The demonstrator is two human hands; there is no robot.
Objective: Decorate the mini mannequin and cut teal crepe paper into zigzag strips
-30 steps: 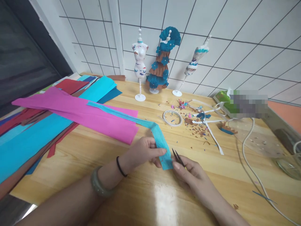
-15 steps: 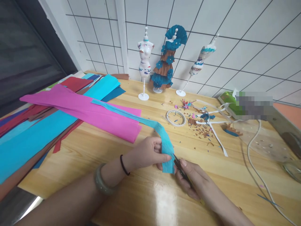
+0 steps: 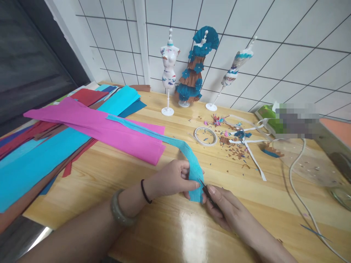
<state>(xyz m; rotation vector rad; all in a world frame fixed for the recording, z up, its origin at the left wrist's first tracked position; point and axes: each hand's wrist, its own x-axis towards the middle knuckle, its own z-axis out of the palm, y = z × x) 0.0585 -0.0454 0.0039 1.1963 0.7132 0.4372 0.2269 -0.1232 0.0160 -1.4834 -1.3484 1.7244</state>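
A long strip of light-blue crepe paper (image 3: pixel 194 164) runs from the pink paper sheet (image 3: pixel 131 140) down to my hands. My left hand (image 3: pixel 175 178) pinches it near its lower end, thumb on top and fingers behind. In my right hand (image 3: pixel 223 204) is a pair of dark scissors (image 3: pixel 208 193), the grip mostly covered by my fingers. The scissor tips lie at the strip's right edge, just beside my left thumb, reaching a little way over the paper.
Coloured paper sheets (image 3: pixel 33 164) are piled at the left. Behind stand a bare dress form (image 3: pixel 168 65), one dressed in blue and brown paper (image 3: pixel 195 73), and a tilted one (image 3: pixel 237 67). A tape roll (image 3: pixel 205 136), paper scraps (image 3: pixel 236 149) and a white cable (image 3: pixel 294 186) lie rightward.
The scissor tips have moved slightly left, farther over the strip's edge. My left hand keeps its pinch on the paper in nearly the same place.
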